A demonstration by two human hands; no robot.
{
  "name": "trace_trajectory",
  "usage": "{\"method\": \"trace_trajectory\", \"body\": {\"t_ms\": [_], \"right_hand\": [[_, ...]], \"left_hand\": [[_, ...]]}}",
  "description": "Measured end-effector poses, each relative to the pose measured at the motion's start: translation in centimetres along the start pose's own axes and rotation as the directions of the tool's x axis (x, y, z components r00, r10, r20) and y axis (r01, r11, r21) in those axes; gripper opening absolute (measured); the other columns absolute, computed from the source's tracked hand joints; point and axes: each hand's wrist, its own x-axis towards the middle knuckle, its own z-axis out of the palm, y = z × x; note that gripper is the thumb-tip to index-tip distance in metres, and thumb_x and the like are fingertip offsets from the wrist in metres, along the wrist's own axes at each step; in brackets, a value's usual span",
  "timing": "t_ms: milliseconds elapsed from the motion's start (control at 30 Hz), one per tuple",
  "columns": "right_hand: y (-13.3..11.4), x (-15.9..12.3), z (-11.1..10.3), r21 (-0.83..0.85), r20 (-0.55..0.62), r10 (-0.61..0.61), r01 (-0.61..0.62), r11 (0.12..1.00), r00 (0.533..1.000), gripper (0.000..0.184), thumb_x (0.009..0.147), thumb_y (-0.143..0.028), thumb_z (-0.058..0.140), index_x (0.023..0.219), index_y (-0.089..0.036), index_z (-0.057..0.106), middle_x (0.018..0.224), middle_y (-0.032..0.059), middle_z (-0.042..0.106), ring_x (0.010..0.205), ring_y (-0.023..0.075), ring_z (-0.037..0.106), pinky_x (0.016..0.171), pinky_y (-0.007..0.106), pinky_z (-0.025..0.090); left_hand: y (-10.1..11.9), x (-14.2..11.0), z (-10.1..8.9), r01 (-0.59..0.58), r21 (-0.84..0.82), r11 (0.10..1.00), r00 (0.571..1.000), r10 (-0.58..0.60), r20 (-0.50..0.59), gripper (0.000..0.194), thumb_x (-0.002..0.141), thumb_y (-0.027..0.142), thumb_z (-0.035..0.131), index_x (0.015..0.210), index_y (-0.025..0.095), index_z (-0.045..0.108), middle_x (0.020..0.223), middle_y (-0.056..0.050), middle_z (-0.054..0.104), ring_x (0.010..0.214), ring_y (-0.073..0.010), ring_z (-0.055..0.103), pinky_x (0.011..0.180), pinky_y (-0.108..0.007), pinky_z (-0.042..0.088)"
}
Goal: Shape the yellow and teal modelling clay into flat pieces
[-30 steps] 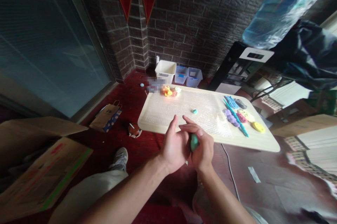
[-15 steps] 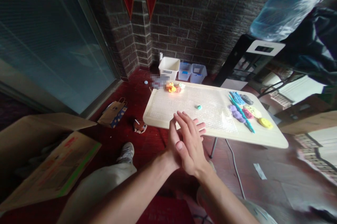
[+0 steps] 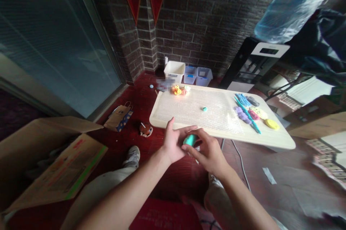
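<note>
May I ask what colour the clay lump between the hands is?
The clay lump is bluish green, in the head view.

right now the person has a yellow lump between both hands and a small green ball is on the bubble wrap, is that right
Not quite: the lump between the left hand and right hand is green, not yellow, as the head view shows. The small green ball is on the bubble wrap.

- Between my left hand [image 3: 174,145] and right hand [image 3: 212,150]: a smooth, clay-like green lump [image 3: 190,140], softly glossy.
- Beyond them: clear plastic bubble wrap [image 3: 189,109], shiny and bumpy, over a smooth pale tabletop [image 3: 270,138].
- Left of my hands: matt cardboard box [image 3: 62,172].
- Farthest: rough brick wall [image 3: 183,31].
</note>
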Motion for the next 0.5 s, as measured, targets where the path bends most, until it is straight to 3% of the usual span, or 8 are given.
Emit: {"method": "trace_trajectory", "body": {"t_ms": [33,100,133,200,300,400,500], "right_hand": [[0.4,-0.2,0.1,0.008,-0.089,0.045,-0.045,0.999,0.995,0.035,0.095,-0.051,0.075,0.115,-0.023,0.068,0.096,0.0069,0.075,0.083,0.0234,0.071,0.073,0.037,0.06],[0.8,-0.4,0.7,-0.055,-0.254,0.065,-0.081,0.995,0.965,0.034,0.094,-0.052,0.076,0.105,-0.023,0.065,0.09,0.006,0.072,0.079,0.0235,0.069,0.07,0.037,0.059],[0.8,-0.4,1.1,-0.113,-0.254,0.033,-0.064,0.992,0.967,0.032,0.095,-0.052,0.074,0.105,-0.023,0.064,0.092,0.007,0.071,0.082,0.0247,0.069,0.072,0.038,0.059],[0.3,-0.4,1.8,-0.215,-0.147,-0.038,0.005,0.977,0.988,0.028,0.103,-0.047,0.063,0.115,-0.021,0.064,0.103,0.0111,0.07,0.091,0.028,0.069,0.08,0.044,0.059],[-1.0,-0.4,2.3,-0.274,-0.055,-0.108,0.089,0.958,0.993,0.032,0.109,-0.04,0.05,0.132,-0.02,0.061,0.121,0.0151,0.07,0.115,0.0336,0.064,0.101,0.056,0.054],[-1.8,-0.2,1.8,-0.254,-0.21,-0.111,0.056,0.965,0.971,0.039,0.11,-0.039,0.044,0.142,-0.021,0.058,0.137,0.0164,0.065,0.13,0.0352,0.058,0.11,0.062,0.048],[-2.0,0.2,1.3,-0.201,-0.36,-0.096,0.023,0.979,0.928,0.047,0.11,-0.041,0.041,0.152,-0.022,0.051,0.15,0.0174,0.057,0.141,0.0355,0.052,0.116,0.065,0.044]], "left_hand": [[-0.4,0.1,-0.1,-0.012,-0.005,1.0,1.0,0.012,-0.011,0.064,0.097,0.065,0.045,0.102,0.009,0.076,0.088,-0.017,0.078,0.075,-0.0284,0.073,0.072,-0.039,0.057],[-1.4,0.2,-0.3,-0.016,-0.029,0.999,0.999,0.015,-0.051,0.055,0.098,0.058,0.048,0.088,0.011,0.075,0.079,-0.013,0.076,0.064,-0.0233,0.07,0.064,-0.033,0.053],[-1.7,0.2,-0.3,-0.017,-0.042,0.999,0.997,0.013,-0.081,0.053,0.099,0.056,0.049,0.081,0.013,0.073,0.074,-0.011,0.074,0.062,-0.022,0.068,0.062,-0.031,0.052],[-2.0,0.3,-0.4,-0.03,-0.055,0.998,0.99,0.022,-0.138,0.051,0.099,0.055,0.051,0.077,0.014,0.072,0.068,-0.008,0.072,0.06,-0.0217,0.068,0.062,-0.031,0.053],[-1.5,0.3,-0.3,-0.086,-0.044,0.995,0.979,0.076,-0.19,0.046,0.101,0.051,0.052,0.088,0.013,0.075,0.071,-0.007,0.074,0.061,-0.0212,0.069,0.063,-0.032,0.055],[-1.1,0.5,-0.2,-0.184,-0.003,0.983,0.953,0.178,-0.245,0.038,0.103,0.04,0.054,0.088,0.012,0.074,0.074,-0.008,0.075,0.06,-0.0175,0.068,0.062,-0.029,0.056],[-2.3,1.0,-0.1,-0.244,0.012,0.97,0.949,0.241,-0.205,0.03,0.103,0.035,0.059,0.088,0.012,0.073,0.08,-0.008,0.076,0.068,-0.0164,0.07,0.068,-0.026,0.058]]}}
